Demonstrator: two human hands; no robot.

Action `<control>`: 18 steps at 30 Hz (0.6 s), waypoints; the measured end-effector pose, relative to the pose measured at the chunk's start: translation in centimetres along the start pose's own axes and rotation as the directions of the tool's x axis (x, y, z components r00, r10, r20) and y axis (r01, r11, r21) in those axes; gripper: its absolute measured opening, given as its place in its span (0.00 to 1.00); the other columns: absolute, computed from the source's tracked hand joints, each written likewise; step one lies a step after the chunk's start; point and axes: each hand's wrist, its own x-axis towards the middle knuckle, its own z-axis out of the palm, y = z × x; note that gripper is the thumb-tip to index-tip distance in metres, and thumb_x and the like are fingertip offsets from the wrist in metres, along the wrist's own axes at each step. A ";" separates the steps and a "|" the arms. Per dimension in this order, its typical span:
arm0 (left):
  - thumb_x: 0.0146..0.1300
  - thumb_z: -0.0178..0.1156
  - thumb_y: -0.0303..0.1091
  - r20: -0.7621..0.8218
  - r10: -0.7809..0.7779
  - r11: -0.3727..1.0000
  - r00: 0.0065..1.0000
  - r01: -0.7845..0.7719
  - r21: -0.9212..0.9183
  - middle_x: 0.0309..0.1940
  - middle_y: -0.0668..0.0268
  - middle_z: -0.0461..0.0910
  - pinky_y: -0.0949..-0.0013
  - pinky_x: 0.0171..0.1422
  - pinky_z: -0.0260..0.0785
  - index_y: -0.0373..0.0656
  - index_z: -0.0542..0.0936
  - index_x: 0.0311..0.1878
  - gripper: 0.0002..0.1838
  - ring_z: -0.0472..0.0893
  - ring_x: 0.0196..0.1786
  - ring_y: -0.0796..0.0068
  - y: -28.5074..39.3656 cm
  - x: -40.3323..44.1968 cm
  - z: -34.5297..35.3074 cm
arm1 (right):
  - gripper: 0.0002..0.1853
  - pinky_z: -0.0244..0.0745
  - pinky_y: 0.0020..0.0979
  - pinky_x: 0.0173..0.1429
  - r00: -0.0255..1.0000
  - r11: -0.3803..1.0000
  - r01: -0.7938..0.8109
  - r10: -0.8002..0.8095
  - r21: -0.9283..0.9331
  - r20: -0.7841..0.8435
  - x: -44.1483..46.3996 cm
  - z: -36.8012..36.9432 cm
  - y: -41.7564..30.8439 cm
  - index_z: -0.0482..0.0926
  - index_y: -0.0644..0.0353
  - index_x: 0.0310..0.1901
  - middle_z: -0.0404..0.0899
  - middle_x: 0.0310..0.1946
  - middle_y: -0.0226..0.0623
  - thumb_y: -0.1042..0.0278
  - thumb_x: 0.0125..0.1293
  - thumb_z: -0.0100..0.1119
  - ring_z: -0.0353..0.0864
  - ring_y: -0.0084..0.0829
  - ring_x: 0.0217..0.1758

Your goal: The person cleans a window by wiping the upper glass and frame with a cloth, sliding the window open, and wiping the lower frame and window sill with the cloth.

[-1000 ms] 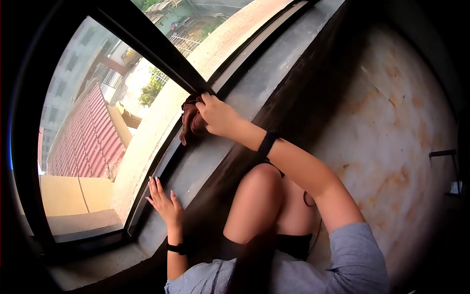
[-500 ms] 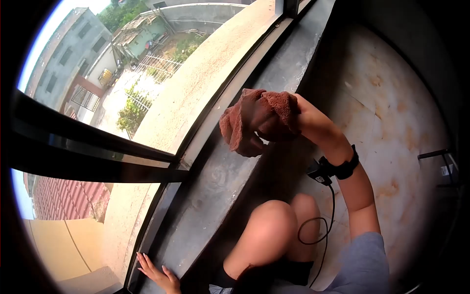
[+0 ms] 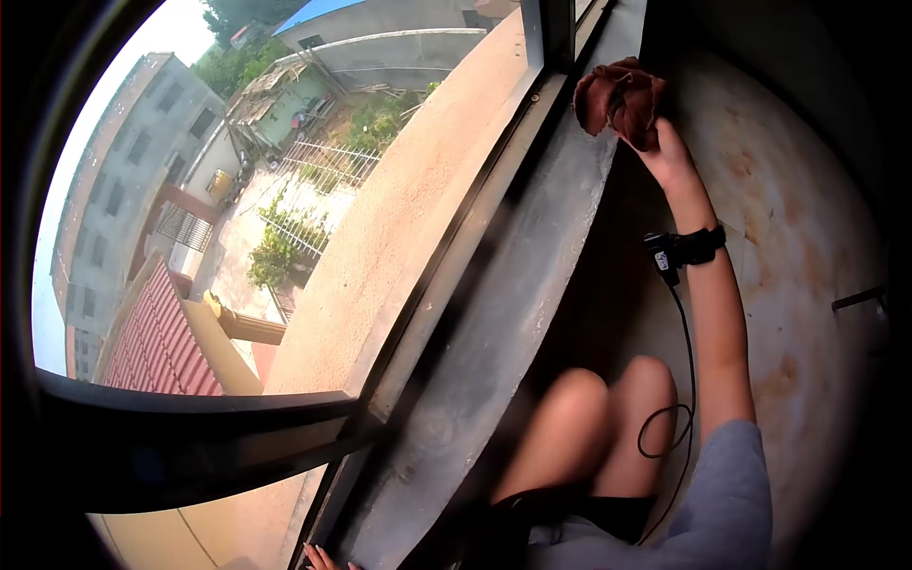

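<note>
My right hand (image 3: 667,154) holds a bunched reddish-brown cloth (image 3: 621,101) above the far part of the grey window sill (image 3: 503,304). The arm is stretched out, with a black wrist strap and a small device (image 3: 665,255) on it. My left hand (image 3: 323,559) shows only as fingertips at the bottom edge, slightly apart, beside the window frame's lower track (image 3: 328,494). A dark window frame post (image 3: 218,446) lies across the left side and meets the track.
A thin black cable (image 3: 692,361) hangs from the wrist device past my bent knees (image 3: 570,418). Marbled floor (image 3: 788,313) lies to the right, with a dark metal bar (image 3: 858,298) on it. Outside are a red roof (image 3: 166,332), buildings and a courtyard.
My right hand has moved with the cloth from the window post out over the sill and farther along it. My left hand now sits lower in view, mostly cut off.
</note>
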 end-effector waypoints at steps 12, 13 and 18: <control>0.62 0.43 0.37 0.008 0.034 0.948 0.999 -0.035 0.317 0.66 0.54 0.52 0.49 0.70 0.36 0.41 0.54 0.66 0.29 0.52 0.69 0.56 -0.2 0.0 0.1 | 0.16 0.75 0.29 0.41 0.855 0.910 -0.413 0.397 -0.024 0.332 5.0 0.9 -0.8 0.69 0.52 0.51 0.75 0.43 0.30 0.56 0.66 0.42 0.75 0.25 0.42; 0.62 0.43 0.39 -0.027 0.040 0.927 0.999 -0.027 0.375 0.67 0.55 0.50 0.49 0.70 0.37 0.43 0.52 0.67 0.30 0.51 0.69 0.57 0.0 0.4 0.4 | 0.16 0.74 0.30 0.41 0.872 0.914 -0.403 0.394 -0.031 0.291 3.0 2.2 -1.3 0.69 0.52 0.50 0.74 0.42 0.29 0.56 0.66 0.41 0.74 0.25 0.42; 0.57 0.47 0.32 -0.339 0.180 0.982 0.923 -0.187 0.012 0.59 0.51 0.62 0.45 0.66 0.45 0.40 0.62 0.59 0.25 0.62 0.63 0.51 10.5 5.5 0.1 | 0.22 0.66 0.28 0.53 0.797 0.904 -0.416 0.313 0.094 0.516 -2.6 2.3 -1.1 0.62 0.54 0.58 0.68 0.50 0.31 0.60 0.64 0.47 0.68 0.24 0.51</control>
